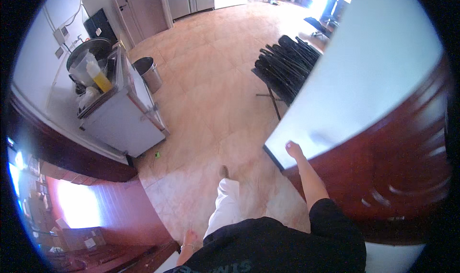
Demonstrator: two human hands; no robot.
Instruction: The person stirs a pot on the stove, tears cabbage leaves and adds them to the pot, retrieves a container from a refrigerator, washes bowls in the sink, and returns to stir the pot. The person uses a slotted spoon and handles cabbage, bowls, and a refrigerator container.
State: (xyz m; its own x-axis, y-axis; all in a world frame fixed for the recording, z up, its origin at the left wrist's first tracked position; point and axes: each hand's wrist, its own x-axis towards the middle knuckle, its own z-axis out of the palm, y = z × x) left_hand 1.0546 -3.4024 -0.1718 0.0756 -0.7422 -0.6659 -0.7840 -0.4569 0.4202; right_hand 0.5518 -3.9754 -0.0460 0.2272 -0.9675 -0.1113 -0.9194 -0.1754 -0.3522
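My right hand (294,150) is raised at the right, its fingers curled in, with nothing visible in it. It overlaps a white wall (334,104) near the corner where a glossy red-brown wood surface (345,179) begins; whether it touches the wall I cannot tell. Low at the bottom hangs my left hand (189,237), a bracelet on the wrist, beside my white trouser leg (226,201). Its fingers are blurred and partly hidden. One shoe (224,171) points forward on the tan tiled floor (208,104).
On the left stands a white cabinet (122,129), with a squeeze bottle of yellow liquid (100,78) and a dark round pan (90,50) on top. A metal pot (151,75) sits behind it. Black bundled items (287,64) lie on a table at the right. A reddish panel (125,210) borders the left.
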